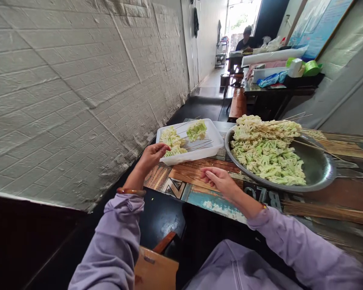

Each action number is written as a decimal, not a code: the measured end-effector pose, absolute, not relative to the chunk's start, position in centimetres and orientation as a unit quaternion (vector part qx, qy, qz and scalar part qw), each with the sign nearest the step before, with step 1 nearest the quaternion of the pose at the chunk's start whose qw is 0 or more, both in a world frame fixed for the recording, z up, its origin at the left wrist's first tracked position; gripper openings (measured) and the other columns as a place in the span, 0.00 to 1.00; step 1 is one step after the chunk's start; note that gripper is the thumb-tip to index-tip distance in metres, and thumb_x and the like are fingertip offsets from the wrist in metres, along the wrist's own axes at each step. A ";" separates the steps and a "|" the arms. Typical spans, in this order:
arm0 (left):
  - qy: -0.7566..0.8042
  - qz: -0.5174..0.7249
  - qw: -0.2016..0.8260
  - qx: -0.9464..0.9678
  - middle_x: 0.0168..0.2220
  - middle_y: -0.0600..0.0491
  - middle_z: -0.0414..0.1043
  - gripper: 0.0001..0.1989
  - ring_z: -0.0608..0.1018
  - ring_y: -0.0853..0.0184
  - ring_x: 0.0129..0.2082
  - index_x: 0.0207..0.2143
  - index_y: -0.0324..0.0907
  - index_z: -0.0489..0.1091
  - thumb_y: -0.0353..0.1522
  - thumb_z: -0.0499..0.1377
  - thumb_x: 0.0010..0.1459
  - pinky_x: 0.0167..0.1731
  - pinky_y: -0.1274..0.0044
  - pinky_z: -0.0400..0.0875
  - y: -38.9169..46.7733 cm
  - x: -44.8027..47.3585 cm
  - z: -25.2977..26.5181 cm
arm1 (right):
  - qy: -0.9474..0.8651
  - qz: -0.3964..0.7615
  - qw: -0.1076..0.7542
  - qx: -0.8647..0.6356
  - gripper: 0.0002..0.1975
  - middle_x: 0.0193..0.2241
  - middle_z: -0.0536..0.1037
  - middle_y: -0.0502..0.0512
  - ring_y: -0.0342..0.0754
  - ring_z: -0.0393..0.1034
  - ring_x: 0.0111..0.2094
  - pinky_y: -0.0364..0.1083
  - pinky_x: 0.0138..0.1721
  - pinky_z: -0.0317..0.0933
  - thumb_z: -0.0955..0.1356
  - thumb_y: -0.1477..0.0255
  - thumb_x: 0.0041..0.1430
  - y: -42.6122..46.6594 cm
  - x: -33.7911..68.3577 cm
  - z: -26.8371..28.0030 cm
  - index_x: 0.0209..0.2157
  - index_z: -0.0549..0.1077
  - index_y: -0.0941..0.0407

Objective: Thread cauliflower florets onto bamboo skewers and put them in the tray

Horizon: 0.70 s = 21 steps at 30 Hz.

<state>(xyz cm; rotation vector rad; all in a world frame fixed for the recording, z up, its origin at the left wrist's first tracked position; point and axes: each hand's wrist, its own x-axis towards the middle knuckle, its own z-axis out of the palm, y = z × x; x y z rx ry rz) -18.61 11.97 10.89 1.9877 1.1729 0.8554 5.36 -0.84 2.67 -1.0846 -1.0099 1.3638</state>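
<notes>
On the plank-pattern table [186, 171], plastic tray [196, 154] w/ skewered cauliflower [196, 131] sits nr L hand [155, 153], fingertips tgthr, can't tell if on a skewer. R hand [220, 181] curled, grip unclear. Steel basin [319, 165] of cauliflower florets [269, 159] on R side, prob for easy reach.

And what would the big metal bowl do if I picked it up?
The bowl would probably feel heavy, since cauliflower is heaped above its rim. It might dip to one side, as the pile leaves its right part bare. The sticks poking past the rim could catch or slide off.
</notes>
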 end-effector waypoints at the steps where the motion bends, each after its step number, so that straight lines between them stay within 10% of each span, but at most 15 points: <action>1: 0.444 0.303 0.350 0.767 0.19 0.58 0.58 0.20 0.60 0.73 0.21 0.33 0.36 0.74 0.45 0.55 0.57 0.22 0.80 0.53 12.7 -18.7 11.3 | -0.418 0.567 0.530 -0.472 0.21 0.31 0.79 0.54 0.41 0.68 0.27 0.40 0.26 0.57 0.71 0.56 0.52 -1.7 6.4 1.6 0.41 0.76 0.58; 21: 0.391 0.068 0.221 0.891 0.35 0.49 0.80 0.18 0.77 0.65 0.35 0.33 0.39 0.78 0.40 0.52 0.55 0.39 0.77 0.69 19.9 -13.7 7.1 | -0.486 0.531 0.475 -0.505 0.17 0.29 0.77 0.53 0.43 0.69 0.27 0.43 0.28 0.62 0.65 0.59 0.58 -3.8 9.8 -1.7 0.40 0.76 0.57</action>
